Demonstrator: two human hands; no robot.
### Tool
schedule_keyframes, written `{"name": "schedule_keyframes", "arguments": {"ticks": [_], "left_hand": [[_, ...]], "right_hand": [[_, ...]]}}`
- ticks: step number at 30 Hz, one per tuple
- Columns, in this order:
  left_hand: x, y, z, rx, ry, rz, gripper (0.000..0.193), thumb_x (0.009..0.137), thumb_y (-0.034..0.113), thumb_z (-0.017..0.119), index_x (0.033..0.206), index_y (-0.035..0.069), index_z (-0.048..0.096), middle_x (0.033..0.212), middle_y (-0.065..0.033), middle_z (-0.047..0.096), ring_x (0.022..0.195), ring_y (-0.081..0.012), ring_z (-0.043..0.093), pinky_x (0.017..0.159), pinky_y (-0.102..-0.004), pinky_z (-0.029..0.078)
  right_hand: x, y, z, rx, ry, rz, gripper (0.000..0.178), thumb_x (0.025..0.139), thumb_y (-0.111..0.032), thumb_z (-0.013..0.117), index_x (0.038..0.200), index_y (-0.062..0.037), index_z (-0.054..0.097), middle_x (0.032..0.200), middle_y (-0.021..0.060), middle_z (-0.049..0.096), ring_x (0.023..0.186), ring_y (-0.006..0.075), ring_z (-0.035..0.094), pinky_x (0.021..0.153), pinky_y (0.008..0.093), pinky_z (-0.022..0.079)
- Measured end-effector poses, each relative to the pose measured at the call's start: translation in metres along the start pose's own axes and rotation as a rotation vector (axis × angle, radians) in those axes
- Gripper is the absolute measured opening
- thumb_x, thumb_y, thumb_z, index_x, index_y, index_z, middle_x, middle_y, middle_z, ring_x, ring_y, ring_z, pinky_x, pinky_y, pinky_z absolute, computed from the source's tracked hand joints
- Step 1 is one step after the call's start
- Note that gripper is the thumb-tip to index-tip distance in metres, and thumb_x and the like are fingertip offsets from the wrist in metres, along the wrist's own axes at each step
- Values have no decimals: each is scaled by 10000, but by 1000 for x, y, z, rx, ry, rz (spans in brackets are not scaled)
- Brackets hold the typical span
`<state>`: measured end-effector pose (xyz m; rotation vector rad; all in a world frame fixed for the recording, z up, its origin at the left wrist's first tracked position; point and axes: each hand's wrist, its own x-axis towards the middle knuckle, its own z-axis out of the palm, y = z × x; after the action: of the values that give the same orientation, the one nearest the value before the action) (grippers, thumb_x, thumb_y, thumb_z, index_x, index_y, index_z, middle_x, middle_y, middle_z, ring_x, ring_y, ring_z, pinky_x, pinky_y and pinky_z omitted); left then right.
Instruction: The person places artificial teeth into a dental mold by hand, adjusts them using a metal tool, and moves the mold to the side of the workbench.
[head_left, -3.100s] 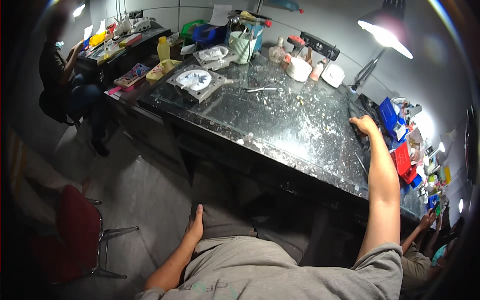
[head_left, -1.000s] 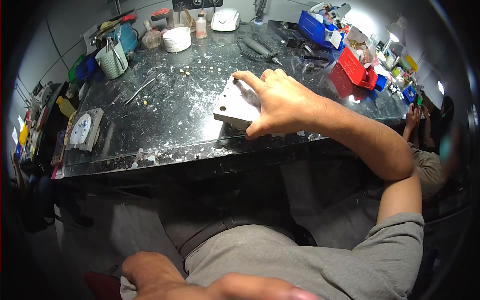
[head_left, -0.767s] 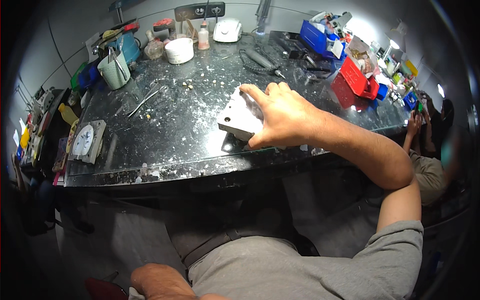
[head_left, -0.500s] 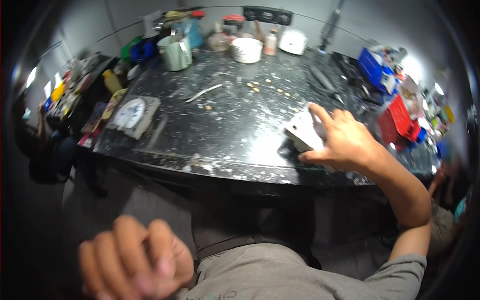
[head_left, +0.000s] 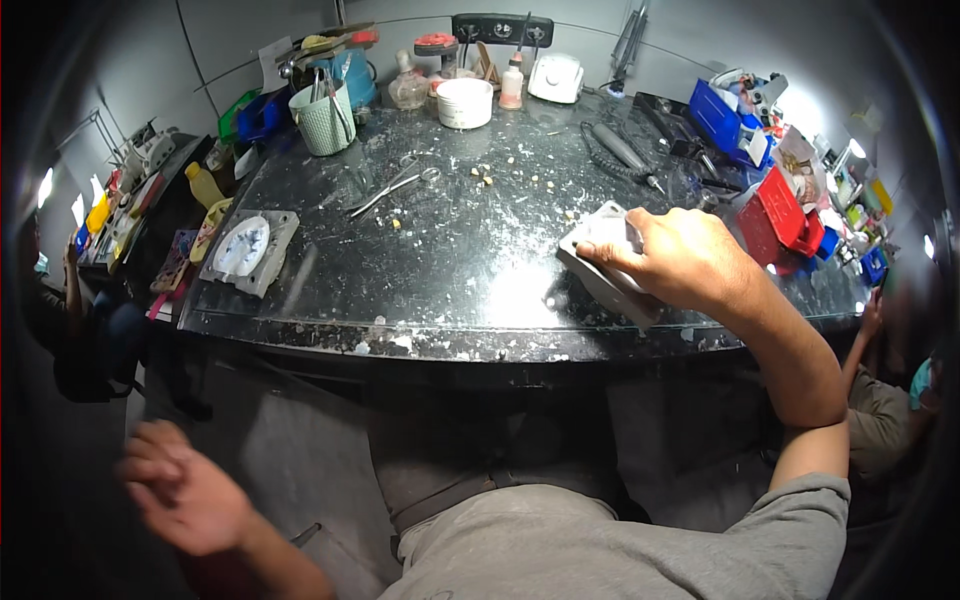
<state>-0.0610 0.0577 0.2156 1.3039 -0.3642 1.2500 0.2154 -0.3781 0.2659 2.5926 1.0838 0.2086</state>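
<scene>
My right hand (head_left: 690, 260) grips a grey, block-shaped flask half (head_left: 610, 285) with white plaster in its top. The thumb lies across the top of the block, and the other fingers are mostly hidden behind the hand. The block is near the front edge of the black table, at the right. At the lower left, off the table, my left hand (head_left: 190, 490) is raised with loosely curled fingers and nothing visible in it. A second grey flask half (head_left: 270, 265), filled with white plaster in a rounded shape, lies at the table's left side.
Scissors (head_left: 390, 190) and small yellowish bits lie mid-table. Behind them stand a pale green basket (head_left: 325, 120) of tools and a white tub (head_left: 465, 105). A corded handpiece (head_left: 622, 150) lies at the back right, beside blue (head_left: 715, 115) and red bins (head_left: 775, 220). People are at both sides.
My left hand has moved left and turned. My right hand has shifted its grip, the thumb now across the block's top. The block is tilted differently, and the whole view has shifted slightly.
</scene>
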Motion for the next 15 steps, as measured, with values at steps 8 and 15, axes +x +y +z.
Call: {"name": "schedule_keyframes", "arguments": {"ticks": [8, 15], "left_hand": [[125, 116, -103, 696, 145, 392, 304, 1072, 359, 525, 1075, 64, 595, 920, -67, 590, 970, -217, 556, 888, -397, 431], [210, 62, -183, 1384, 169, 190, 316, 1043, 366, 569, 1145, 68, 594, 982, -85, 616, 992, -237, 587, 903, -414, 452]], "right_hand": [[4, -14, -5, 365, -37, 389, 633, 1037, -624, 580, 1183, -25, 723, 833, 289, 731, 840, 472, 733, 760, 554, 540], [-13, -23, -72, 303, 316, 317, 655, 1058, -607, 576, 1306, -11, 683, 1021, 278, 760, 969, 425, 755, 885, 513, 572]]}}
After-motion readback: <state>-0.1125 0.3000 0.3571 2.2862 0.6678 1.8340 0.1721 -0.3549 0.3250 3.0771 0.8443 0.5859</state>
